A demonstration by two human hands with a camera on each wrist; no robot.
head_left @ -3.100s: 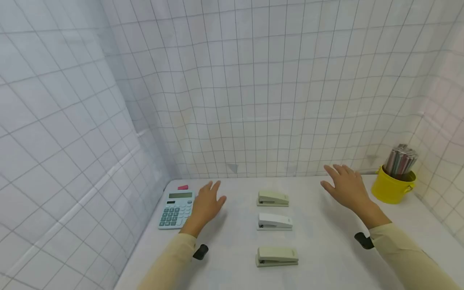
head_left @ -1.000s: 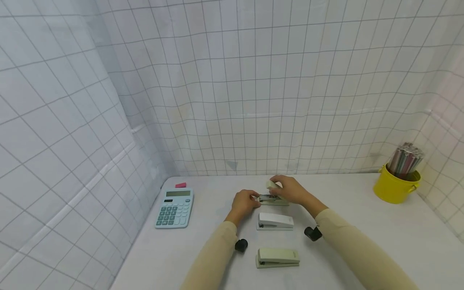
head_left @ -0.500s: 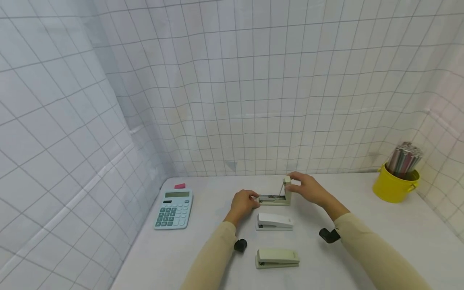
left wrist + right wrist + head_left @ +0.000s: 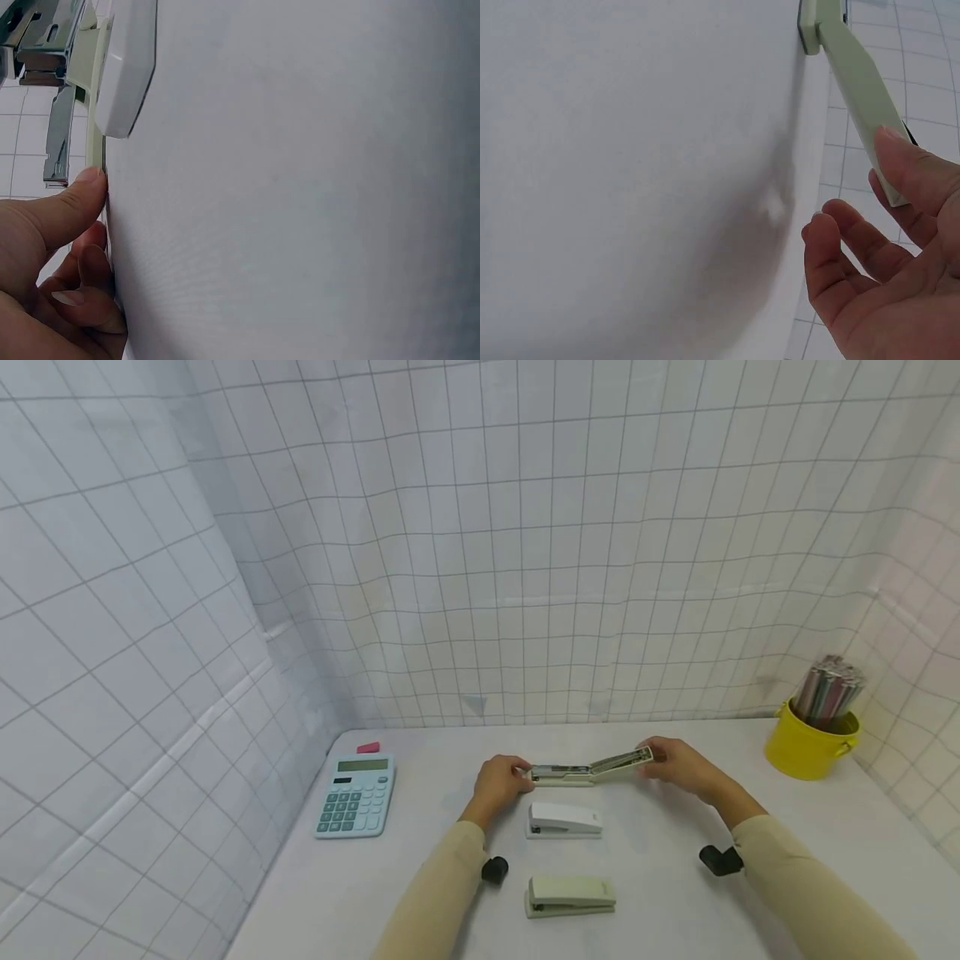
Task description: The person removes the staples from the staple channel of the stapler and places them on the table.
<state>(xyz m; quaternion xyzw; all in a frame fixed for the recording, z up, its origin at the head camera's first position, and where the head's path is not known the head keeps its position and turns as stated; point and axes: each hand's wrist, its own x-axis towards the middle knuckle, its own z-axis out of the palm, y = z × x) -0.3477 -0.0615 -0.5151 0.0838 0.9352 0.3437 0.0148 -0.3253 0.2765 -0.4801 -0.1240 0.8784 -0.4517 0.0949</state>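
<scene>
The farthest of three staplers, a pale green stapler, lies unfolded with its top arm swung over to the right, slanting up from the hinge. My left hand pinches the front end of its base, thumb on the near side in the left wrist view. With thumb and forefinger, my right hand holds the tip of the raised arm; its other fingers curl loosely below in the right wrist view. Nearer to me sit a white stapler and another pale green stapler, both folded down.
A light blue calculator lies at the left, with a small pink block behind it. At the right back stands a yellow bucket holding a bundle of thin sticks. Gridded white cloth hangs behind and at both sides.
Both hands reached in from apart to the far stapler. Its top arm has been lifted, then swung past upright to the right by my right hand. The left hand stays at the base.
</scene>
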